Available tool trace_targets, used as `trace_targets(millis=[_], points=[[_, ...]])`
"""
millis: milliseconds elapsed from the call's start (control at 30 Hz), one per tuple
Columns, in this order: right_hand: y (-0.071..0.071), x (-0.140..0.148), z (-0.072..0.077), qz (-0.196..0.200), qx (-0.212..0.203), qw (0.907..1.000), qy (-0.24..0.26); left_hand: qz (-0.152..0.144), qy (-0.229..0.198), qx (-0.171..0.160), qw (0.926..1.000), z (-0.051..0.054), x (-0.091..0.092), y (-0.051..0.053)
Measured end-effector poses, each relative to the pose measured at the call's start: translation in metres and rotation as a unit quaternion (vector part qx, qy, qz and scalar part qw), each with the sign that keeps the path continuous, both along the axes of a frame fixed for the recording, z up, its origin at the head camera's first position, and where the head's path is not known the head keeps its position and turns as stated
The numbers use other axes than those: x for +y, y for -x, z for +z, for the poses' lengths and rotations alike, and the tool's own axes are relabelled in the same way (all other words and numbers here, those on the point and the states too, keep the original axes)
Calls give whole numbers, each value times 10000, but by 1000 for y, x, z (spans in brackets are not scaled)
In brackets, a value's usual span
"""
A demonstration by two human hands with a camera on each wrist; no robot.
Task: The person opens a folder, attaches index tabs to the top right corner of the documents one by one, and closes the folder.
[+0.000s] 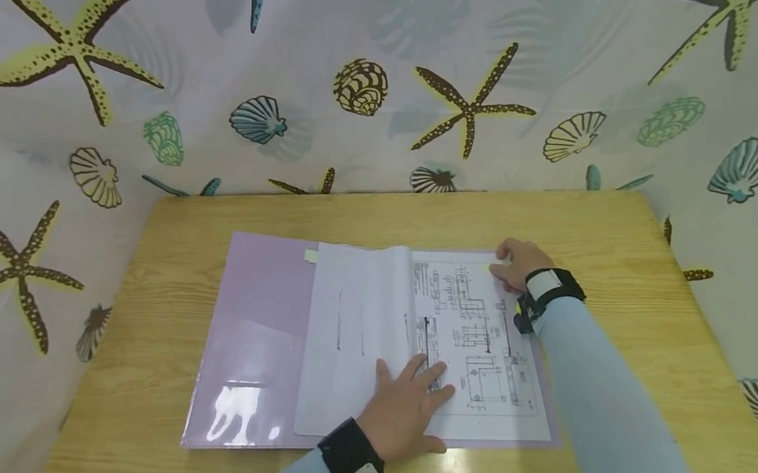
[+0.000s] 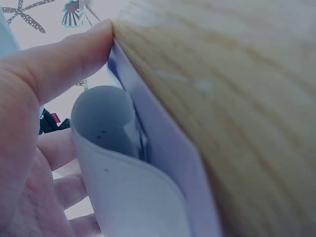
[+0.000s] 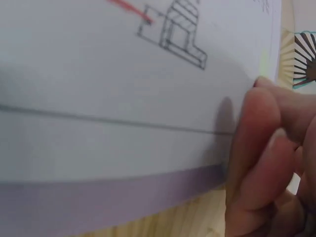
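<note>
A pale purple folder (image 1: 253,308) lies spread on a wooden table. Its right side bears a sheet with technical drawings (image 1: 506,418); mostly blank turned sheets (image 1: 337,373) curve up along the middle. Across the lower middle, my left hand (image 1: 403,413) rests with fingers spread on the paper, its thumb at the bottom edge. The left wrist view shows the rolled paper (image 2: 133,177) beside those fingers. My right hand (image 1: 525,262), fingers bent, pinches the drawing sheet's upper right corner, close to a yellow-green tab (image 3: 264,61). The exact fingertip contact is partly hidden.
The wooden table (image 1: 165,305) extends around the folder on all sides. Behind and beside it hangs a white cloth (image 1: 361,148) printed with starfish and shells. Another pale tab (image 1: 310,256) sticks out at the turned sheets' upper left.
</note>
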State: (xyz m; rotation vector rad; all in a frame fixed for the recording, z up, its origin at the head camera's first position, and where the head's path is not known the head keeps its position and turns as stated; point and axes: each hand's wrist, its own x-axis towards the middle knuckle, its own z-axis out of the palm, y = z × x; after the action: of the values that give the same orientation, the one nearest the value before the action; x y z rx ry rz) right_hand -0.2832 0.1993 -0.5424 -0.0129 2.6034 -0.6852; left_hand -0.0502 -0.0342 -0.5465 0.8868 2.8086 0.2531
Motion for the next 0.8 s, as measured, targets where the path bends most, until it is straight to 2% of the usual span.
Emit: trace_targets(millis=[300, 400, 500, 667, 800], points=[[5, 15, -8, -71, -402, 9972, 625, 27, 100, -7, 9999, 1, -1, -1], [5, 21, -7, -148, -285, 9970, 705, 21, 95, 11, 10000, 2, 0, -1], [1, 29, 0, -246, 11, 9971, 715, 16, 84, 7, 10000, 3, -1, -1], [-20, 44, 22, -97, 628, 9956, 689, -18, 121, -53, 9999, 3, -1, -1], [-54, 42, 37, 180, 609, 9948, 796, -49, 210, 5, 9998, 3, 0, -2]])
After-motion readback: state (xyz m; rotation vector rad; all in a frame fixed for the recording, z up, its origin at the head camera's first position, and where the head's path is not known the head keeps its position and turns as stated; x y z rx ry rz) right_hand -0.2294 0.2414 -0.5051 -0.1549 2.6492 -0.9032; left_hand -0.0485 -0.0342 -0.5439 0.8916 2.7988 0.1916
